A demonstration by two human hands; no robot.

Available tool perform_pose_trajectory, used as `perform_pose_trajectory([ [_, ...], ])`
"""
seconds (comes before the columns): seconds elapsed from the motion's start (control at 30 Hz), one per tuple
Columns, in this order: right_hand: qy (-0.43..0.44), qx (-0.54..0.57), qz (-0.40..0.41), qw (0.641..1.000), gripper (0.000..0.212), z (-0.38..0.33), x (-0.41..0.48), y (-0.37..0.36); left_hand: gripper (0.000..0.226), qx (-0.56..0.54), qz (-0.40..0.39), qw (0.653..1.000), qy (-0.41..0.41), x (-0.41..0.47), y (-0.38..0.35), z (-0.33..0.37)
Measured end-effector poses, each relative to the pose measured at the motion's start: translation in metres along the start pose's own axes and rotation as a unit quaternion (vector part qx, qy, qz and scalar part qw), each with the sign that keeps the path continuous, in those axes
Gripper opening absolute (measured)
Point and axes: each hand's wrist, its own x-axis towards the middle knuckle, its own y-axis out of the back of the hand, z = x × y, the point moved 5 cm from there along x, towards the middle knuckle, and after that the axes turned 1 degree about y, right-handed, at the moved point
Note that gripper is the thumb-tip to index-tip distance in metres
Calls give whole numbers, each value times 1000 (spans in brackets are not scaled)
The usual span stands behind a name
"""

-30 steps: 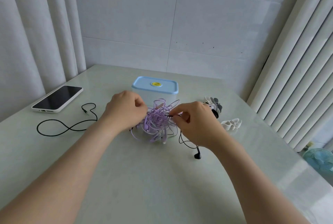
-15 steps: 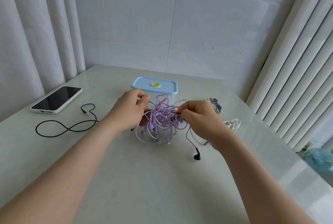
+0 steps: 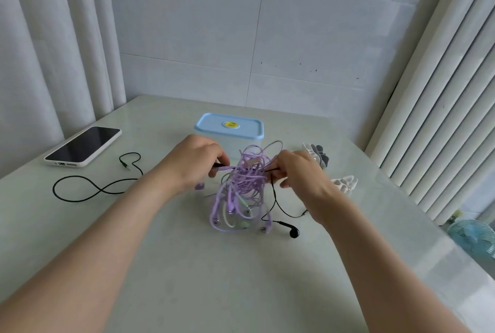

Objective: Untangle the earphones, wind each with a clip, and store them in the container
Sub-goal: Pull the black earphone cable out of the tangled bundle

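Tangle: the purple earphones (image 3: 241, 188) hang as a loose knot of loops between your hands, just in front of the container (image 3: 230, 129); the lowest loops and buds reach down to the surface (image 3: 187, 265).
Handling: expect it to be light, limp and springy. The thin cord should slide freely but snag at buds and plugs, and a hard pull will likely tighten the knot and strain the joints.
Where to hold: take a free end, plug or bud, and feed it back through the loops.
Black earphone (image 3: 293, 233): its cord runs out of the knot's right side; the bud lies on the surface.
Left hand (image 3: 192, 169): pinching a purple strand at the knot's left edge.
Right hand (image 3: 300, 172): pinching the black cord at the knot's right edge.
Container: lid on, so it looks unopened.
Clips: a white clip (image 3: 345, 184) lies beside your right hand, and grey and white clips (image 3: 317, 153) lie just behind it.
Left side: a black cable (image 3: 93, 188) lies looped near a phone (image 3: 83, 145); whether it joins the knot, you cannot tell.
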Motion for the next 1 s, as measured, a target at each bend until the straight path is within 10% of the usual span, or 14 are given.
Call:
perform_pose_trajectory([
  [0.3, -40, 96, 16, 994, 36, 0, -2, 10, 23, 18, -48, 994, -92, -7, -7, 9],
  [0.53, 22, -48, -77, 996, 21, 1, -4, 7, 22, 161, 107, 972, -133, 4, 6, -3],
  [1.0, 14, 7, -94, 995, 29, 7, 2, -4, 31, -8, -48, 994, -96, -13, -11, 15],
])
